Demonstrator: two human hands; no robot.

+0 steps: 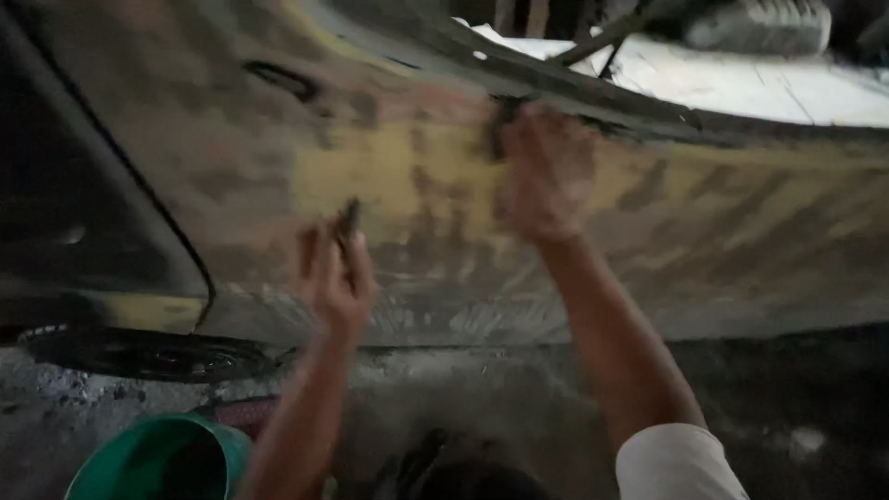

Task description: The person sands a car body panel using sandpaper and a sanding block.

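A sanded car body panel (435,185), mottled yellow, brown and grey, fills the view. My right hand (546,171) presses against its upper part with a small dark pad or sheet (503,125) under the fingers; the hand is blurred. My left hand (335,273) is lower on the panel and grips a small dark piece (349,220) that sticks up between its fingers. A white sleeve (676,463) covers my right upper arm.
A green bucket (153,458) stands at the bottom left on the dirty ground (787,417). A dark wheel arch with a tyre (139,352) is at the left. Above the panel lie a pale floor (741,83) and a tyre (759,23).
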